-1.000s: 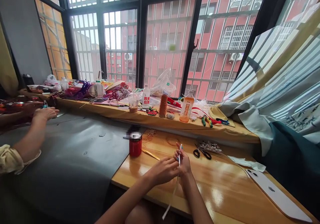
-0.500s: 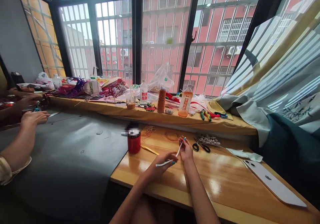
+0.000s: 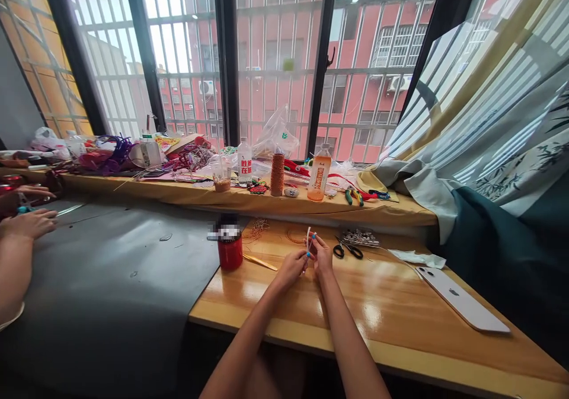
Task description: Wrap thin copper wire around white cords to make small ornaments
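A thin white strip (image 3: 308, 236) stands upright between my two hands above the wooden table (image 3: 382, 298). The fingers of my left hand (image 3: 293, 268) are closed in a pinch on its lower part. My right hand (image 3: 322, 258) is closed too, thumb and fingertips on the strip just above the left thumb. The strip's lower end is hidden by my fingers. Black-handled scissors (image 3: 348, 251) lie right of my right hand. A coil of thin orange wire (image 3: 294, 236) rests behind the hands, and yellow tweezers (image 3: 260, 261) lie to their left.
A red jar (image 3: 230, 252) stands near the dark mat (image 3: 120, 257). A phone (image 3: 462, 298) and a white tissue (image 3: 416, 258) lie at right. Bottles, a brown thread spool (image 3: 277, 175) and pliers (image 3: 354, 195) crowd the ledge behind. Another person's hands (image 3: 29, 224) work at far left.
My hands have drawn together, and the strip, earlier slanting down across the left hand, now points up between them. The camera view has turned slightly to the right.
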`<action>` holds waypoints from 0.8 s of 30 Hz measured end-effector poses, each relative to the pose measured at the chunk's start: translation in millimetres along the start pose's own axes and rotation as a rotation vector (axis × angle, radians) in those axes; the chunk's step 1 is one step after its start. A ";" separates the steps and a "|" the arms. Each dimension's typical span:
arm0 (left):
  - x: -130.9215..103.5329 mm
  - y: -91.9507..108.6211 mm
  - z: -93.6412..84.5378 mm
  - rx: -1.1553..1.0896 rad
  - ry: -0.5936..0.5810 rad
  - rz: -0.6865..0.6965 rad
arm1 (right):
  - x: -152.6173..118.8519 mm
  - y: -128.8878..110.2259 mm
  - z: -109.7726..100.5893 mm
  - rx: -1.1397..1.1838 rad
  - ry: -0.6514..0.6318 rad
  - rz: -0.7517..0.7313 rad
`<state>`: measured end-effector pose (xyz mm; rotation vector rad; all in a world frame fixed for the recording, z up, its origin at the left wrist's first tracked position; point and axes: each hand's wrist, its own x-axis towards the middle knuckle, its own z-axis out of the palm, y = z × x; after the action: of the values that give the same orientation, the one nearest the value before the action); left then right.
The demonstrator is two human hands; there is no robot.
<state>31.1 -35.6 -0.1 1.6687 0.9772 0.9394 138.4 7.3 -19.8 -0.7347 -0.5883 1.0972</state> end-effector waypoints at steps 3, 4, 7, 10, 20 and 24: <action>7.5 -11.9 6.0 0.208 0.045 0.078 | 0.1 1.0 0.6 -0.006 -0.012 0.008; 7.1 -14.4 6.3 0.246 0.064 0.095 | -0.1 1.4 1.0 -0.008 -0.019 0.012; 4.7 -17.1 5.2 0.318 0.099 0.104 | -1.4 1.7 2.4 -0.013 -0.050 0.027; 5.0 -16.7 4.9 0.378 0.085 0.072 | -2.7 1.1 3.4 -0.018 -0.078 0.035; 4.9 -16.1 6.2 0.459 0.108 0.030 | -6.7 -0.5 5.4 -0.016 -0.132 -0.020; 3.1 -11.6 6.6 0.461 0.113 0.011 | -7.8 -1.6 6.4 -0.037 -0.129 -0.012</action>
<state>36.1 -32.4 -12.4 2.0161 1.3377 0.8653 131.8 1.1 -15.1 -0.6950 -0.7241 1.1308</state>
